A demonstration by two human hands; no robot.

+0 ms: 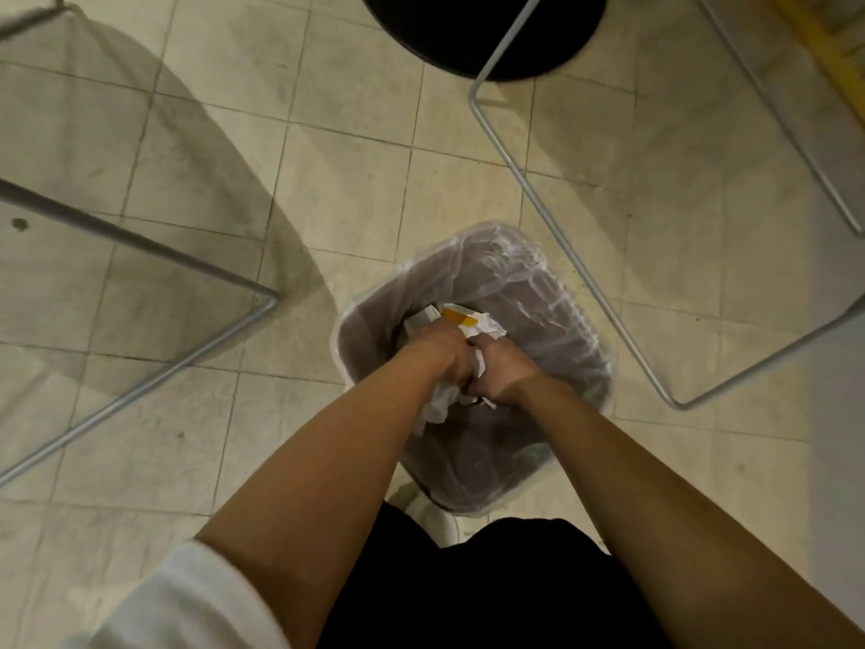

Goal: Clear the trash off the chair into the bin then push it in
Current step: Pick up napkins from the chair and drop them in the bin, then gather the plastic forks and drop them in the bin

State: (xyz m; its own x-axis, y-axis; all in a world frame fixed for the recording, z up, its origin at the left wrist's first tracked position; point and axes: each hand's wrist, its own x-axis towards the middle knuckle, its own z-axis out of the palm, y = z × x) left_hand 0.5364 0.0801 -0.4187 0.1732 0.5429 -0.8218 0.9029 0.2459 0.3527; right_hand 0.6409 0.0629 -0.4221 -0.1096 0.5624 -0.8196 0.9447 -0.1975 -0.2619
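Trash point(468, 319) half hidden, blurred, over bin point(538, 292)

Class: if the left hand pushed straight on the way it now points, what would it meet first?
The left hand, with crumpled paper in its grip, would likely meet the inside of the bin; depth unclear.

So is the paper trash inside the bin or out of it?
Over the bin, not dropped: left hand and right hand grip the paper. Whether below the rim: cannot tell.
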